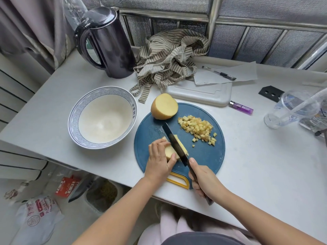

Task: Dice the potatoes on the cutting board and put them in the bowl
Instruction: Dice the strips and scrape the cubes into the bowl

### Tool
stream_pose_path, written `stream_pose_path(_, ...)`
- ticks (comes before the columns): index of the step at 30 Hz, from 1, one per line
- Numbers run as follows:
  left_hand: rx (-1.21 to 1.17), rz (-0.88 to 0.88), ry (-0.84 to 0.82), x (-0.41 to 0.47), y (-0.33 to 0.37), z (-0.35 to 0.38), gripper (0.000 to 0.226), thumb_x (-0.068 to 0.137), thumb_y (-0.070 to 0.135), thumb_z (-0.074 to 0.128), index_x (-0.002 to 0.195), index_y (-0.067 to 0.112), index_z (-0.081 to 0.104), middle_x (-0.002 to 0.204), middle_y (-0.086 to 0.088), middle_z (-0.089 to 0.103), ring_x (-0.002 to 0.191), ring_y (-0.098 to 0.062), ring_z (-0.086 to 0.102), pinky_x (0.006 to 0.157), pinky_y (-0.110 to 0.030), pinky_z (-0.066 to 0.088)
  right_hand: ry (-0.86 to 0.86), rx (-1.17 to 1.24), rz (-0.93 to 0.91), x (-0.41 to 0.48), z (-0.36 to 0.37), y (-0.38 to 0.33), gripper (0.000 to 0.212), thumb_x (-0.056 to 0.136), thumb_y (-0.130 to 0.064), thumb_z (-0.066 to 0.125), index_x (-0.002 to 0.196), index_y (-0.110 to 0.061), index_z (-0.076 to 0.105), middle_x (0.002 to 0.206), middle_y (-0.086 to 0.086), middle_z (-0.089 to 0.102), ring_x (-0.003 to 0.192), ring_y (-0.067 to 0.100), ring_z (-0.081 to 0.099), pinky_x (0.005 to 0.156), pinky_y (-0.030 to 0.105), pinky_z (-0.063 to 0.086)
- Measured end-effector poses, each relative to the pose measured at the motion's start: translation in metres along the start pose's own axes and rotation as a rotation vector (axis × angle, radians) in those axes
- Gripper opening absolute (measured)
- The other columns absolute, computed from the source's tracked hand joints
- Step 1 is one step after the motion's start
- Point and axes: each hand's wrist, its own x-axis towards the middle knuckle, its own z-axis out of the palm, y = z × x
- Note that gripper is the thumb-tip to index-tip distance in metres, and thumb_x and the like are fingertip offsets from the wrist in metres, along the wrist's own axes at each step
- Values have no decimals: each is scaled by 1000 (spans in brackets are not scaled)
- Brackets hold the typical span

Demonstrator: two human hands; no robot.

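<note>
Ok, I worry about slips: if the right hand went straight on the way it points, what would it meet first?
Probably the potato piece under the knife; the right hand points along the blade, up and left. The left hand grips that piece close beside the line, so depth leaves doubt.

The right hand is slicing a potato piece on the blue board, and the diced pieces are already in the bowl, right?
Not quite: the head view shows the diced pieces piled on the blue board, not in the bowl. The right hand does slice a potato piece with the knife.
</note>
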Motion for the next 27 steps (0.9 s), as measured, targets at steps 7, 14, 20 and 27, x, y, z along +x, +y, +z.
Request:
stream_pose_path(7, 18, -242, 72, 9, 9, -17, 51, 86, 40, 56, 125, 8, 44, 123, -6, 37, 120, -21, 38, 98, -33, 38, -27, -38, -10, -10, -9, -9, 56, 98, -59, 32, 61, -17, 35, 46, -2, 33, 37, 14, 28, 38, 20, 29)
stream_pose_path(14, 325, -594, -395, 34, 8, -38, 64, 87, 69, 39, 99, 9, 54, 101, -8, 63, 95, -29, 60, 69, -34, 45, -64, -56, 23, -12, -12, -14, 55, 98, -60, 30, 64, -17, 35, 47, -3, 33, 39, 14, 28, 39, 19, 29)
stream_pose_path(20, 58, -756, -681, 53, 12, -53, 60, 91, 64, 41, 72, 9, 58, 64, -3, 61, 54, -17, 55, 54, -23, 42, -76, -77, 17, -13, -13, -17, 56, 98, -60, 29, 64, -17, 34, 47, -3, 31, 40, 14, 26, 40, 21, 29)
stream_pose_path(27, -33, -828, -798, 67, 19, -58, 53, 96, 55, 42, 76, 7, 55, 67, -3, 55, 51, -14, 47, 45, -20, 36, -76, -111, 24, -11, -10, -17, 57, 98, -61, 29, 66, -15, 38, 46, -2, 36, 38, 14, 29, 40, 22, 30)
